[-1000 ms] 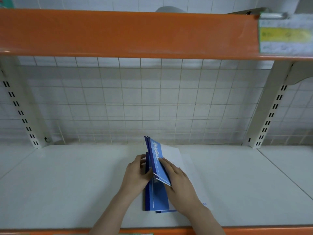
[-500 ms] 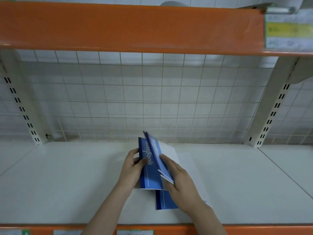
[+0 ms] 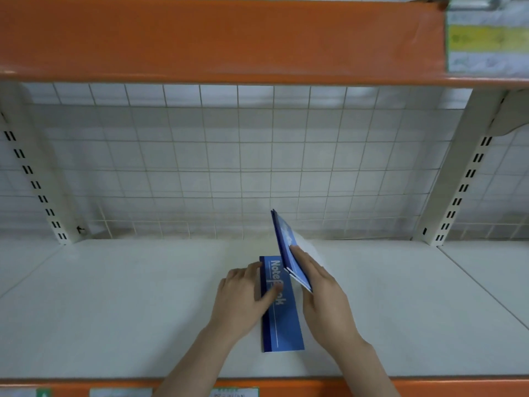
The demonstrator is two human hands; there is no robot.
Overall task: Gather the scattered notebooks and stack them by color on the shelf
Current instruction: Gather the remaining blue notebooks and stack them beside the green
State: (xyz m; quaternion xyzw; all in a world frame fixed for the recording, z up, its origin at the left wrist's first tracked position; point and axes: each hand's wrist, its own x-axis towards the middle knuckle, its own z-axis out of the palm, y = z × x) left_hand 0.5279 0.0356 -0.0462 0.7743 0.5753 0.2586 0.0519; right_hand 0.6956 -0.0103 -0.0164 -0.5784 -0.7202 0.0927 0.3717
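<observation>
A blue notebook [image 3: 282, 319] with white "Notebook" lettering lies flat on the white shelf board [image 3: 128, 305], near its front middle. My left hand [image 3: 243, 299] rests on the notebook's left edge, thumb pressed on the cover. My right hand [image 3: 320, 293] grips a bundle of blue notebooks [image 3: 287, 247] with white backs, held tilted on edge just above and right of the flat one. How many notebooks are in the bundle cannot be told.
A white wire grid [image 3: 229, 167] backs the shelf, with slotted uprights at left [image 3: 34, 179] and right [image 3: 461, 184]. An orange shelf edge [image 3: 217, 38] runs overhead, carrying a yellow label [image 3: 486, 38]. The orange front lip [image 3: 429, 386] borders the board below.
My left hand took one blue notebook from the bundle and laid it flat on the shelf board. My right hand kept the remaining bundle and shifted slightly right.
</observation>
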